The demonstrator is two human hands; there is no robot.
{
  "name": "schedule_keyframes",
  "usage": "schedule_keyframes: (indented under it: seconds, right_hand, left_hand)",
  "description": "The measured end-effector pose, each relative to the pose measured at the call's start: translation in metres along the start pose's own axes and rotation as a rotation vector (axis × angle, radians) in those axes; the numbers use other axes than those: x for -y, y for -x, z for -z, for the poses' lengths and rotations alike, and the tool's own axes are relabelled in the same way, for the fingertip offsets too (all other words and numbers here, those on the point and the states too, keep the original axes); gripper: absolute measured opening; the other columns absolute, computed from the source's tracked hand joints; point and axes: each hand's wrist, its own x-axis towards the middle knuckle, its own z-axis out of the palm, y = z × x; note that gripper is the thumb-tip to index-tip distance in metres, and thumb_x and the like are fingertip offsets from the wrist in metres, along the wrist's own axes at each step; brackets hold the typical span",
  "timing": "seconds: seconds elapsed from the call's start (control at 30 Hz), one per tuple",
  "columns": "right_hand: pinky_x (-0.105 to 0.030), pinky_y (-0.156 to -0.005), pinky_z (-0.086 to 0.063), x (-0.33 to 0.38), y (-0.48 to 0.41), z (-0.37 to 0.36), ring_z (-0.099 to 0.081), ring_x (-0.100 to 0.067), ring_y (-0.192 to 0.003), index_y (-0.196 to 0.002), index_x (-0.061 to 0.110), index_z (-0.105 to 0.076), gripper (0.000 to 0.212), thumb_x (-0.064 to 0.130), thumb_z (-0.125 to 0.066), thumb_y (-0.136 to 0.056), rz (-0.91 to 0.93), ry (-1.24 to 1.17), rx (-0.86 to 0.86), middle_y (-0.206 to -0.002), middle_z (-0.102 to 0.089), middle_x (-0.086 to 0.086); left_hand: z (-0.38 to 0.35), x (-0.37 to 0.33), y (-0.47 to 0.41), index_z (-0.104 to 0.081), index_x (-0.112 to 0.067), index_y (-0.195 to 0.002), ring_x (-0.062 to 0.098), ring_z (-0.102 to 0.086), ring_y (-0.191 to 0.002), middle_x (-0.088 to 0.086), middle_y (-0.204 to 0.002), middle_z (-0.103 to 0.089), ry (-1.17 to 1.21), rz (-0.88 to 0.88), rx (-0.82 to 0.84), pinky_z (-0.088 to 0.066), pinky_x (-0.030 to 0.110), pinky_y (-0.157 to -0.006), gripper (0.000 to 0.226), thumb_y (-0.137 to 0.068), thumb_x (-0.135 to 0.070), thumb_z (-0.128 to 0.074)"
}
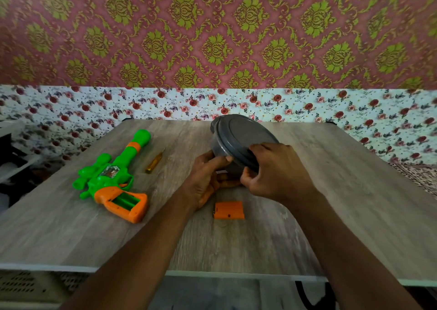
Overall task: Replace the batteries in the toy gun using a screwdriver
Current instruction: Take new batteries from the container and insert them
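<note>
Now we are holding a grey-lidded container [241, 134] tilted above the desk [331, 215], our left grip [208, 177] curling around its near underside and our right grip [272, 170] curling over the lid's rim. The toy gun [111, 177] is lying at the desk's left with its orange handle compartment open. The screwdriver [155, 160] is lying just beside it, and the orange battery cover [229, 210] is resting near our wrists.

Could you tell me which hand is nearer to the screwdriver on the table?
Left. The left hand grips the grey container just right of the screwdriver; the right hand holds its lid farther right.
</note>
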Motion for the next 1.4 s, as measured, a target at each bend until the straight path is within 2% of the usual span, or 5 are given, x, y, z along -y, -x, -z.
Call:
schedule_keyframes:
  seconds: [0.5,0.87,1.0,1.17,1.4]
  right_hand:
    - [-0.039,-0.048,-0.057,0.003,0.003,-0.02,-0.064,-0.033,-0.054,-0.111,0.0,-0.065,0.045,0.031,-0.065,-0.077,0.138,0.036,-0.101,-0.075,-0.067,-0.014]
    - [-0.036,-0.051,-0.059,-0.019,0.01,-0.025,-0.072,-0.029,-0.065,-0.099,0.0,-0.074,0.036,0.033,-0.064,-0.089,0.307,0.091,-0.338,-0.086,-0.075,-0.014]
    - [-0.039,-0.057,-0.062,-0.028,0.013,-0.029,-0.075,-0.028,-0.076,-0.104,0.001,-0.075,0.037,0.036,-0.069,-0.093,0.297,0.119,-0.423,-0.097,-0.076,-0.015]
    - [-0.036,-0.057,-0.062,-0.042,0.004,-0.02,-0.076,-0.028,-0.074,-0.112,-0.002,-0.071,0.034,0.028,-0.069,-0.097,0.214,0.168,-0.464,-0.097,-0.076,-0.017]
    - [-0.038,-0.056,-0.059,-0.059,0.016,-0.02,-0.071,-0.035,-0.066,-0.113,-0.003,-0.069,0.035,0.01,-0.079,-0.081,0.034,0.096,-0.402,-0.094,-0.072,-0.02]
  left_hand:
    - [-0.001,0.001,-0.007,-0.058,0.011,-0.13,0.032,-0.074,-0.087,0.021,-0.097,-0.071,0.019,0.088,-0.075,-0.061,0.043,-0.072,0.043,-0.09,-0.006,-0.055]
    - [0.0,-0.002,-0.007,-0.061,0.007,-0.13,0.035,-0.074,-0.096,0.027,-0.109,-0.07,0.05,0.15,-0.05,-0.062,0.044,-0.073,0.042,-0.091,-0.005,-0.05]
    - [0.0,-0.002,-0.008,-0.061,0.004,-0.13,0.042,-0.069,-0.11,0.027,-0.111,-0.069,0.076,0.173,-0.041,-0.062,0.052,-0.085,0.042,-0.091,-0.006,-0.048]
    - [0.001,-0.002,-0.007,-0.065,-0.002,-0.116,0.033,-0.073,-0.096,0.02,-0.105,-0.07,0.126,0.188,-0.019,-0.063,0.048,-0.079,0.03,-0.09,-0.005,-0.049]
    - [0.001,0.001,-0.008,-0.053,-0.012,-0.143,0.039,-0.074,-0.103,0.02,-0.122,-0.07,0.192,0.146,-0.038,-0.059,0.058,-0.089,0.06,-0.085,-0.02,-0.067]
